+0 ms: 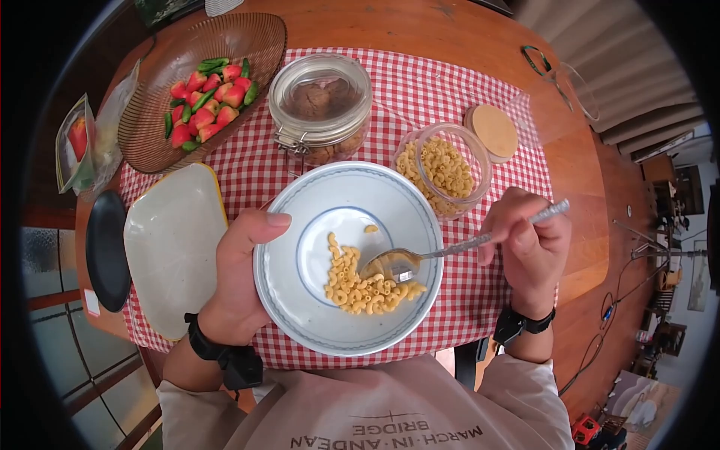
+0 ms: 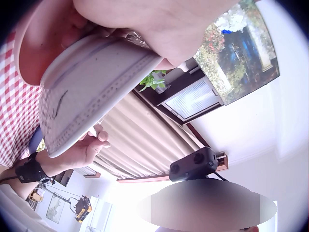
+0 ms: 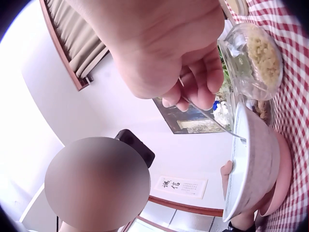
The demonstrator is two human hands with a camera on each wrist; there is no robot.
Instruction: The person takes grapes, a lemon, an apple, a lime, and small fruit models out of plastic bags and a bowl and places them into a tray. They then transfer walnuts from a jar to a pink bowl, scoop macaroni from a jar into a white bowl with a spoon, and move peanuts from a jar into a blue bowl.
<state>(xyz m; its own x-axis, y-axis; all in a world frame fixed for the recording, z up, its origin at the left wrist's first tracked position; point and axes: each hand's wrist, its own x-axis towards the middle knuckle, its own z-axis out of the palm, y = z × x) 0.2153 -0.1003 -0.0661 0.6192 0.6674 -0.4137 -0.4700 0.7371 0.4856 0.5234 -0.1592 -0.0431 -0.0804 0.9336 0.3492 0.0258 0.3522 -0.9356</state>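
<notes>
A white bowl (image 1: pixel 409 217) with blue rings holds a small heap of elbow macaroni (image 1: pixel 356 296), mostly in its lower half. My left hand (image 1: pixel 241 274) grips the bowl's left side, thumb over the rim and the other fingers hidden underneath. A metal spoon (image 1: pixel 394 264) rests its scoop among the macaroni and leans across the right rim. Its patterned handle is pinched between the thumb and fingers of my right hand (image 1: pixel 531 251), which hovers right of the bowl. Beneath the bowl, a pink round vessel (image 3: pixel 286 176) shows in the right wrist view.
Behind the bowl stand a clip-top glass jar (image 1: pixel 319 94), a clear jar of macaroni (image 1: pixel 442 169) and a wooden lid (image 1: pixel 495 133). Leftward are a rectangular plate (image 1: pixel 176 240), a black oval dish (image 1: pixel 109 251) and a brown basket (image 1: pixel 142 124) of red and green produce.
</notes>
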